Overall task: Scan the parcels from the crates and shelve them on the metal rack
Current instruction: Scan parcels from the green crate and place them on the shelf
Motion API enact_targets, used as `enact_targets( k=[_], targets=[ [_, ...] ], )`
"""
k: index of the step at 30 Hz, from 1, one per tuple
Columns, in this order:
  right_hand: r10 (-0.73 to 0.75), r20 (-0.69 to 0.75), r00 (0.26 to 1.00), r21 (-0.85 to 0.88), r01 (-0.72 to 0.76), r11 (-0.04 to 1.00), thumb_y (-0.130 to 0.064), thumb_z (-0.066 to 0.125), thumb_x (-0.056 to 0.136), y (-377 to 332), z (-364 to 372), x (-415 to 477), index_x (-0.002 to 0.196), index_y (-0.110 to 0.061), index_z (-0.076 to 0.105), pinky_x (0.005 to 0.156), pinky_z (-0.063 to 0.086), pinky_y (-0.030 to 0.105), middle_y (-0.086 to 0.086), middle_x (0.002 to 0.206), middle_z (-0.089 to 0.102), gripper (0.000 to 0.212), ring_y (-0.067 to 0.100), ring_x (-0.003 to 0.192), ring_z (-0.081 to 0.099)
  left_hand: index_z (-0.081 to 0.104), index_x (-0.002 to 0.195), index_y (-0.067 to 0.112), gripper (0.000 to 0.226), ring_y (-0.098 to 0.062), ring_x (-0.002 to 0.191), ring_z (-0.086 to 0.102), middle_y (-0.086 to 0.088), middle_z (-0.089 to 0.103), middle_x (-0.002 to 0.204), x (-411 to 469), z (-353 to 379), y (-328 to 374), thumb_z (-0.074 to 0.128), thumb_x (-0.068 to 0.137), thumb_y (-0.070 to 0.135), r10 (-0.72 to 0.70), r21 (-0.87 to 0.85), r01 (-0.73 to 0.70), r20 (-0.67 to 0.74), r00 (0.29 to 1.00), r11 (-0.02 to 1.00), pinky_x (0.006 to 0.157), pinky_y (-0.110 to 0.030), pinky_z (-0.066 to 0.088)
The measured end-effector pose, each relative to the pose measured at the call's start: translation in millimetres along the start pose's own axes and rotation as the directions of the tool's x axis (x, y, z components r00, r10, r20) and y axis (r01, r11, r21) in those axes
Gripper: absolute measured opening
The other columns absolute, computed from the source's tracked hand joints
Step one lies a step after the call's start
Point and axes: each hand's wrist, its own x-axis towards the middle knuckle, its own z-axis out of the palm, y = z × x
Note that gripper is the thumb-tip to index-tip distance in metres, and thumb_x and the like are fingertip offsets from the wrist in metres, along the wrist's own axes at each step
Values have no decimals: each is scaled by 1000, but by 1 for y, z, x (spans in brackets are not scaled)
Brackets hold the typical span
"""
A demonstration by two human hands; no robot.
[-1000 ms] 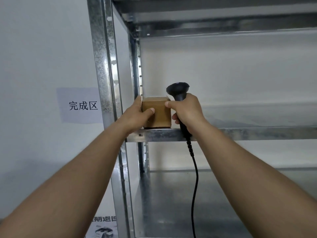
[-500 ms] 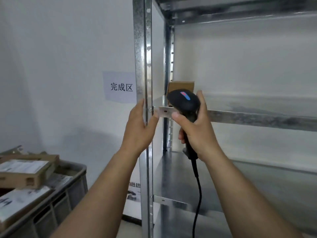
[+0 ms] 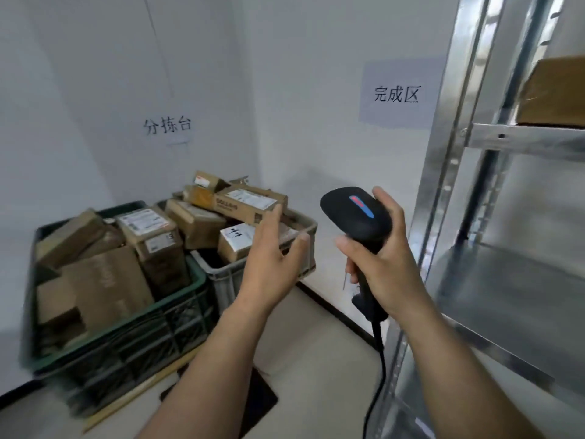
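My right hand (image 3: 384, 267) grips the handle of a black barcode scanner (image 3: 356, 213) with a blue and red mark on top; its cable hangs down. My left hand (image 3: 272, 258) is held out empty with straight fingers, in front of a grey crate (image 3: 308, 231). Brown cardboard parcels (image 3: 243, 201) with white labels fill the grey crate. More parcels (image 3: 104, 280) fill a green crate (image 3: 177, 299) to its left. One brown parcel (image 3: 554, 93) sits on the metal rack (image 3: 449, 153) at the upper right, on a shelf edge (image 3: 522, 139).
Two paper signs with Chinese writing hang on the white walls: one (image 3: 167, 125) above the crates, one (image 3: 397, 94) beside the rack. A dark mat (image 3: 256, 397) and a wooden strip lie on the pale floor below my arms. The lower rack shelf (image 3: 512, 296) is bare.
The view has swung left from the rack toward the crates. My left hand has let go of the parcel on the shelf and now hovers open; my right hand still holds the scanner.
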Motion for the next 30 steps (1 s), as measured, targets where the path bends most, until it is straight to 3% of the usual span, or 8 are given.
enact_targets(
  k=[3, 7, 11, 14, 18, 23, 25, 30],
  targets=[
    [-6, 105, 994, 8, 5, 1000, -8, 68, 87, 8, 38, 8, 125, -55, 30, 49, 47, 28, -1, 76, 60, 72, 15, 50, 53, 22, 149, 26, 64, -11, 141, 24, 7, 26, 153, -4, -36, -23, 52, 94, 40, -57, 77, 63, -79, 995, 995, 113, -43, 31],
    [-26, 209, 978, 24, 22, 999, -7, 70, 86, 18, 92, 19, 125, -56, 32, 48, 47, 23, 13, 109, 59, 73, 10, 52, 56, 19, 151, 24, 67, -11, 142, 23, 4, 23, 155, -4, -79, -51, 51, 94, 38, -127, 140, 153, -180, 975, 978, 114, -42, 31],
    [-5, 293, 956, 62, -13, 998, -5, 70, 86, 32, 150, 31, 135, -45, 31, 52, 48, 20, 3, 119, 58, 75, 6, 59, 58, 21, 150, 28, 65, -13, 142, 23, 3, 25, 155, -2, -123, -82, 51, 93, 40, -174, 157, 212, -226, 959, 965, 114, -44, 30],
    [15, 365, 931, 53, -37, 998, -8, 72, 86, 49, 196, 39, 145, -37, 29, 59, 49, 18, 5, 124, 58, 79, 5, 72, 59, 22, 149, 26, 63, -12, 139, 27, 2, 29, 152, -2, -159, -108, 52, 94, 36, -217, 188, 279, -296, 930, 942, 114, -37, 30],
    [51, 429, 902, 23, -67, 997, -29, 76, 80, 73, 256, 46, 143, -46, 26, 81, 51, 34, 4, 134, 52, 82, 19, 97, 56, 19, 150, 22, 67, -16, 138, 30, -2, 28, 153, -2, -203, -148, 53, 94, 35, -327, 185, 415, -374, 868, 891, 113, -39, 30],
    [122, 502, 856, 5, -144, 990, -15, 71, 88, 92, 317, 57, 143, -42, 22, 60, 47, 15, 2, 129, 54, 79, 7, 82, 56, 15, 151, 23, 72, -19, 138, 32, -2, 28, 154, 6, -247, -196, 54, 93, 38, -438, 149, 531, -407, 802, 834, 112, -45, 32],
    [148, 489, 860, -4, -168, 986, -13, 70, 89, 96, 333, 65, 147, -38, 21, 52, 46, 13, 4, 127, 55, 80, 6, 78, 56, 14, 151, 25, 73, -19, 137, 34, -2, 30, 153, 11, -261, -210, 54, 92, 40, -458, 145, 549, -401, 793, 823, 109, -48, 36],
    [199, 381, 903, -59, -191, 980, -13, 70, 88, 107, 351, 93, 150, -35, 22, 48, 46, 14, 3, 125, 56, 81, 8, 69, 58, 16, 150, 30, 70, -19, 133, 41, 1, 31, 151, 33, -277, -226, 54, 92, 40, -451, 111, 521, -371, 812, 847, 103, -51, 43]
  ],
)
